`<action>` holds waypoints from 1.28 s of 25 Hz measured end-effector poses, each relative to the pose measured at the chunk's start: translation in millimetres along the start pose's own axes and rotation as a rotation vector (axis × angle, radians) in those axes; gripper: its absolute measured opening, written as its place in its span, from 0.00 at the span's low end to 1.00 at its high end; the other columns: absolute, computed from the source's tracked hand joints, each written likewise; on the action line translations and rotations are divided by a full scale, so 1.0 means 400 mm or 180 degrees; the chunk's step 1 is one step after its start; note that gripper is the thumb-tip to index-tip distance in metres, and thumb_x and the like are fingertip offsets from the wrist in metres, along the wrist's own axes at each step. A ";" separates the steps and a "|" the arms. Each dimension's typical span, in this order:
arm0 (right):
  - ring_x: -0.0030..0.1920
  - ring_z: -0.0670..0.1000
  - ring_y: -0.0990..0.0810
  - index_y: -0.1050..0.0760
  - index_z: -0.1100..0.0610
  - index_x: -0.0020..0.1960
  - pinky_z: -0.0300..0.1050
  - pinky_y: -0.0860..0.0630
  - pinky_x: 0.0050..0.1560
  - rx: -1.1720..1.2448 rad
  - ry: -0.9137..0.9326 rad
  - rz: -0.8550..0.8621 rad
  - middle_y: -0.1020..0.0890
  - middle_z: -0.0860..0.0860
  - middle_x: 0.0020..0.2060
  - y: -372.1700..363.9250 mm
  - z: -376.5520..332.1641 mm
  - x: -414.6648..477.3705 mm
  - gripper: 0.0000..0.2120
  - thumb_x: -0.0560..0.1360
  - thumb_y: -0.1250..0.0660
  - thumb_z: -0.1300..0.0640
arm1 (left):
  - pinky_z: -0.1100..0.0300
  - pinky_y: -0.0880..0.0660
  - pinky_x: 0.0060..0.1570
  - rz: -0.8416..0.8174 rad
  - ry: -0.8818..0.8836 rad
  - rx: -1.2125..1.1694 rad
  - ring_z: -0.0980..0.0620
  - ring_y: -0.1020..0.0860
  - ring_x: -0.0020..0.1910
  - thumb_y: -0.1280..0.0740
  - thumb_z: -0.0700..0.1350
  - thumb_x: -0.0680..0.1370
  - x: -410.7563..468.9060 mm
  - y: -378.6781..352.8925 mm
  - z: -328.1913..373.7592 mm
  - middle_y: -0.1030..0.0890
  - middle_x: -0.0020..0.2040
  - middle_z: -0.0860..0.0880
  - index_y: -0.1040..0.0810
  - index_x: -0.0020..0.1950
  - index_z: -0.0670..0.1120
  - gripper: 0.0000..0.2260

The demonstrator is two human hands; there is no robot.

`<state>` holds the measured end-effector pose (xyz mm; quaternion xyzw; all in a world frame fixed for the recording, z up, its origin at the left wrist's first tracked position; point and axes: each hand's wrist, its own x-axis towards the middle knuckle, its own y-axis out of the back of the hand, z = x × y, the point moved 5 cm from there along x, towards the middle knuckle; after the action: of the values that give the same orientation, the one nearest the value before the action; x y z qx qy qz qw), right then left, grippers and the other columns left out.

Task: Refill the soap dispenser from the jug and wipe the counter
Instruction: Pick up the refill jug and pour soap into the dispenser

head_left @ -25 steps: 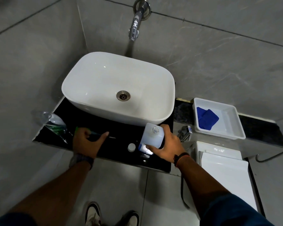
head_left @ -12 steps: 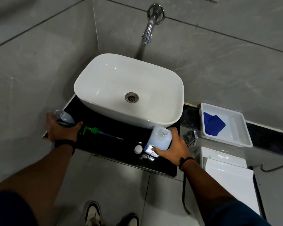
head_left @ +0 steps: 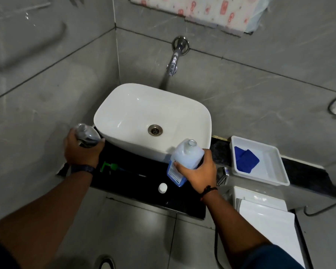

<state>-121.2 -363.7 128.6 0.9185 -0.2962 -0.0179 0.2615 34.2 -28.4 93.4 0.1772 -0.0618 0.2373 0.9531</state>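
Basin (head_left: 124, 113) on counter (head_left: 136, 183); pump (head_left: 110, 166) and cap (head_left: 162, 187) before it, tray (head_left: 275, 171) right.

The soap dispenser (head_left: 86, 135), a clear bottle with its neck open and pump removed, is tilted at the left end of the black counter (head_left: 144, 191), beside the basin, clasped in the left hand (head_left: 81, 150). Its green pump (head_left: 110, 166) lies flat on the counter, tube pointing right. The jug (head_left: 185, 159), translucent white with a blue label, uncapped, is tilted in the right hand (head_left: 199, 171) at the basin's front right corner. Its white cap (head_left: 162, 188) rests on the counter near the front edge.
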 end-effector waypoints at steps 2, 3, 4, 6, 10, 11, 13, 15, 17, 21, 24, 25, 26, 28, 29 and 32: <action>0.44 0.37 0.23 0.30 0.44 0.47 0.31 0.28 0.37 0.0338 0.0136 0.0214 0.22 0.41 0.44 0.011 -0.093 0.021 0.29 0.51 0.23 0.38 | 0.49 0.28 0.61 -0.0078 -0.0195 -0.0039 0.42 0.26 0.60 0.20 0.44 0.60 -0.023 -0.013 0.095 0.25 0.62 0.40 0.28 0.64 0.45 0.35; 0.45 0.38 0.23 0.29 0.46 0.48 0.32 0.27 0.38 0.0468 0.0225 0.0322 0.21 0.43 0.45 0.020 -0.141 0.032 0.30 0.52 0.22 0.39 | 0.50 0.28 0.60 -0.0139 -0.0338 -0.0093 0.41 0.25 0.59 0.20 0.44 0.59 -0.039 -0.020 0.146 0.24 0.61 0.40 0.27 0.63 0.44 0.34; 0.46 0.41 0.22 0.28 0.48 0.49 0.35 0.26 0.41 0.0557 0.0332 0.0418 0.21 0.45 0.46 0.032 -0.190 0.042 0.30 0.52 0.22 0.41 | 0.51 0.28 0.59 -0.0239 -0.0493 -0.0160 0.41 0.25 0.58 0.20 0.44 0.59 -0.059 -0.028 0.196 0.24 0.59 0.39 0.27 0.63 0.43 0.34; 0.48 0.46 0.23 0.29 0.47 0.50 0.40 0.24 0.45 0.0512 0.0555 0.0528 0.22 0.48 0.48 0.058 -0.281 0.061 0.29 0.53 0.23 0.42 | 0.54 0.29 0.60 -0.0521 -0.0736 -0.0209 0.42 0.25 0.57 0.20 0.44 0.58 -0.096 -0.048 0.284 0.25 0.58 0.40 0.27 0.63 0.43 0.35; 0.44 0.54 0.21 0.33 0.44 0.49 0.45 0.26 0.40 -0.0283 0.0749 0.0687 0.19 0.47 0.42 0.115 -0.429 0.098 0.28 0.54 0.27 0.39 | 0.68 0.33 0.54 -0.0893 -0.0983 -0.0306 0.46 0.24 0.54 0.19 0.46 0.57 -0.149 -0.078 0.418 0.26 0.58 0.44 0.30 0.66 0.48 0.39; 0.42 0.56 0.21 0.34 0.44 0.50 0.45 0.28 0.37 -0.0495 0.0883 0.0764 0.19 0.48 0.41 0.136 -0.464 0.099 0.28 0.55 0.27 0.39 | 0.70 0.34 0.52 -0.0920 -0.1010 -0.0350 0.48 0.24 0.53 0.20 0.47 0.57 -0.160 -0.073 0.452 0.27 0.58 0.45 0.30 0.67 0.49 0.40; 0.41 0.58 0.21 0.35 0.43 0.50 0.44 0.32 0.35 -0.0906 0.1124 0.0772 0.19 0.48 0.40 0.166 -0.508 0.103 0.27 0.56 0.28 0.41 | 0.73 0.36 0.51 -0.1004 -0.0979 -0.0345 0.50 0.24 0.53 0.20 0.49 0.57 -0.179 -0.071 0.490 0.28 0.59 0.47 0.31 0.68 0.51 0.41; 0.41 0.58 0.21 0.35 0.44 0.50 0.43 0.34 0.35 -0.1392 0.1349 0.0664 0.19 0.46 0.40 0.185 -0.527 0.108 0.24 0.58 0.29 0.43 | 0.72 0.36 0.52 -0.1050 -0.0940 -0.0246 0.50 0.25 0.55 0.20 0.50 0.58 -0.197 -0.077 0.500 0.29 0.59 0.47 0.32 0.68 0.52 0.41; 0.40 0.58 0.20 0.34 0.45 0.49 0.43 0.34 0.34 -0.1711 0.1566 0.0594 0.19 0.47 0.40 0.202 -0.533 0.107 0.23 0.58 0.29 0.45 | 0.68 0.34 0.54 -0.1067 -0.1001 -0.0202 0.48 0.25 0.57 0.20 0.49 0.58 -0.219 -0.078 0.505 0.29 0.59 0.46 0.32 0.69 0.51 0.41; 0.42 0.59 0.21 0.33 0.47 0.50 0.45 0.32 0.33 -0.2130 0.1927 0.0532 0.19 0.48 0.42 0.243 -0.569 0.109 0.22 0.58 0.31 0.47 | 0.63 0.31 0.53 -0.1085 -0.1116 -0.0187 0.46 0.24 0.55 0.20 0.49 0.58 -0.241 -0.081 0.547 0.28 0.59 0.45 0.31 0.68 0.50 0.41; 0.44 0.58 0.21 0.31 0.49 0.52 0.47 0.29 0.35 -0.2467 0.2114 0.0504 0.19 0.49 0.45 0.258 -0.585 0.108 0.22 0.60 0.30 0.47 | 0.60 0.28 0.53 -0.1137 -0.1141 -0.0197 0.45 0.24 0.55 0.21 0.50 0.58 -0.247 -0.088 0.573 0.28 0.59 0.45 0.31 0.68 0.51 0.41; 0.45 0.58 0.21 0.31 0.49 0.53 0.47 0.28 0.35 -0.2564 0.2181 0.0514 0.19 0.50 0.46 0.263 -0.591 0.106 0.23 0.61 0.30 0.48 | 0.59 0.28 0.54 -0.1163 -0.1142 -0.0219 0.45 0.24 0.55 0.21 0.50 0.58 -0.248 -0.089 0.581 0.28 0.59 0.46 0.32 0.69 0.51 0.41; 0.45 0.58 0.21 0.31 0.50 0.54 0.47 0.27 0.36 -0.2634 0.2247 0.0526 0.19 0.50 0.46 0.269 -0.598 0.105 0.23 0.61 0.30 0.48 | 0.58 0.27 0.54 -0.1185 -0.1145 -0.0234 0.45 0.24 0.56 0.21 0.50 0.58 -0.248 -0.090 0.589 0.29 0.59 0.46 0.32 0.69 0.51 0.41; 0.43 0.59 0.21 0.30 0.51 0.54 0.47 0.27 0.35 -0.2709 0.2401 0.0565 0.19 0.51 0.45 0.279 -0.614 0.101 0.24 0.61 0.28 0.49 | 0.57 0.26 0.55 -0.1207 -0.1149 -0.0245 0.46 0.25 0.56 0.21 0.51 0.58 -0.245 -0.090 0.605 0.29 0.60 0.47 0.33 0.69 0.51 0.42; 0.42 0.59 0.21 0.29 0.51 0.54 0.47 0.27 0.34 -0.2751 0.2489 0.0586 0.19 0.51 0.44 0.283 -0.621 0.098 0.24 0.60 0.27 0.50 | 0.58 0.26 0.55 -0.1213 -0.1153 -0.0256 0.46 0.25 0.56 0.21 0.51 0.59 -0.244 -0.089 0.612 0.29 0.60 0.47 0.33 0.70 0.51 0.42; 0.40 0.58 0.20 0.29 0.53 0.54 0.46 0.26 0.33 -0.2849 0.2627 0.0616 0.18 0.52 0.43 0.288 -0.637 0.093 0.26 0.60 0.25 0.50 | 0.58 0.26 0.54 -0.1232 -0.1183 -0.0256 0.46 0.25 0.56 0.21 0.52 0.59 -0.242 -0.089 0.630 0.29 0.60 0.47 0.34 0.70 0.52 0.42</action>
<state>-104.3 -344.0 409.5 0.6197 -0.2163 0.2403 0.7151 -42.5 -192.1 297.1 0.1882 -0.2100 0.0114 0.9594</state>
